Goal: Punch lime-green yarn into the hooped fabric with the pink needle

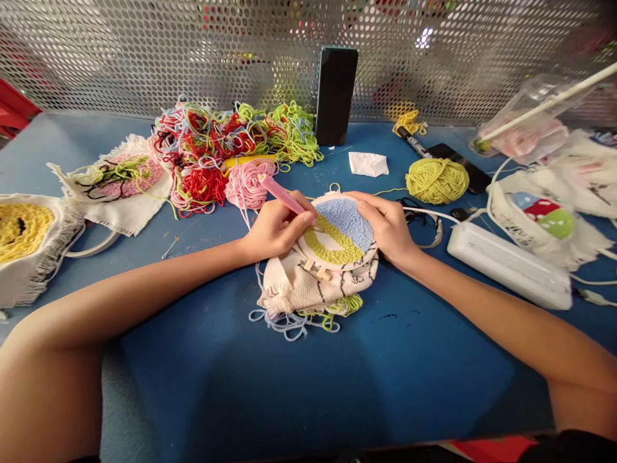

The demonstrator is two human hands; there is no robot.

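My left hand (279, 225) is closed round a pink punch needle (284, 194), its tip hidden down at the fabric. My right hand (388, 226) grips the right rim of a round embroidery hoop (308, 254). Light blue loops fill the hoop's upper right, and a band of yellow-green loops curves round a bare cream patch. Cream cloth (308, 286) with dark lines bunches below the hoop. Blue and green yarn tails (294, 323) trail from under it. A yellow-green yarn ball (437, 180) sits to the right, with a strand running toward the hoop.
Tangled yarn (212, 141) and a pink yarn ball (248, 183) lie at the back left. A phone (336, 96) stands against the perforated metal panel (144, 58). To the right are a white power strip (511, 265), cables and a punched cloth (544, 215). More worked cloth (36, 257) lies left.
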